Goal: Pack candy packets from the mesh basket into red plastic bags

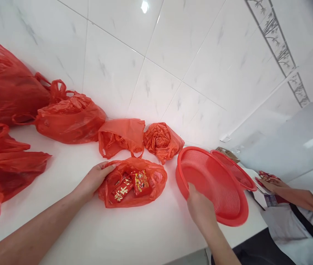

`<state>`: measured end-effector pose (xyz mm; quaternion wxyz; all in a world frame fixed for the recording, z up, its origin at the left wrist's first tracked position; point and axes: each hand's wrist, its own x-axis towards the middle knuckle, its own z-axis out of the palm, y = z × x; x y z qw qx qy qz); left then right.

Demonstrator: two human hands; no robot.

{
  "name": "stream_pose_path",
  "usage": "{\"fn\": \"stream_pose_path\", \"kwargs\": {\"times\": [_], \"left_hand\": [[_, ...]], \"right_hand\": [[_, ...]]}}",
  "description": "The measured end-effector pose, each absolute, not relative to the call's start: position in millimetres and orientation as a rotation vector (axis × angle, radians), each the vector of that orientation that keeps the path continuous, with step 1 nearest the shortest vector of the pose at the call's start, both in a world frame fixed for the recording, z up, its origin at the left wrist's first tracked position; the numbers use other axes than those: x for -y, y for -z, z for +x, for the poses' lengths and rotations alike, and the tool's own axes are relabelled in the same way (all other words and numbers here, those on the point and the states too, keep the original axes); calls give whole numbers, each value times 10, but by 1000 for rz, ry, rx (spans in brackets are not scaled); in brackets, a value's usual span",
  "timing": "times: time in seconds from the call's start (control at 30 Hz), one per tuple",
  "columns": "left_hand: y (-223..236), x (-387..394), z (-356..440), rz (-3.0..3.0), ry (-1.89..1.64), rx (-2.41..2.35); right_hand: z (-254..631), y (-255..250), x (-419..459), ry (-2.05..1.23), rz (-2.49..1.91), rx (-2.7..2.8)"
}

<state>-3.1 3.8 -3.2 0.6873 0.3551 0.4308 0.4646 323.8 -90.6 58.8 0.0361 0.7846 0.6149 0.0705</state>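
My left hand [97, 176] pinches the left rim of an open red plastic bag [156, 180]. Inside that bag lie a red packet with pale lettering [122, 189] and a red and yellow packet [142, 183]. With my right hand [200, 204] I grip the near left rim of a red plastic basket [228, 198]. The basket is tilted and nothing shows inside it. My right fingertips are partly hidden by the hand itself.
More red plastic bags [70, 117] line the wall and the left side of the white table [112, 235]. Behind my basket sits a second red basket [236, 169]. At the right, another person's hands [272, 184] hold red packets.
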Motion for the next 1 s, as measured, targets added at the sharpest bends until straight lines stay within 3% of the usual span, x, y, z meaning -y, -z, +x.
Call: {"fn": "stream_pose_path", "kwargs": {"times": [0.17, 0.43, 0.67, 0.8, 1.0], "left_hand": [[34, -23, -33, 796, -1033, -950], [15, 28, -37, 815, -1076, -908], [8, 10, -34, 916, -1106, -931], [-110, 111, -80, 1274, -1150, -1263], [-107, 409, -202, 1807, -1003, -1493]], "right_hand": [[3110, -350, 1112, -368, 2243, -1901], [3433, -651, 931, -204, 2444, -1827], [3158, -500, 923, -1052, 2300, -2574], [2652, -295, 918, -887, 2165, -2905], [2380, -170, 609, -412, 2347, -2822]]}}
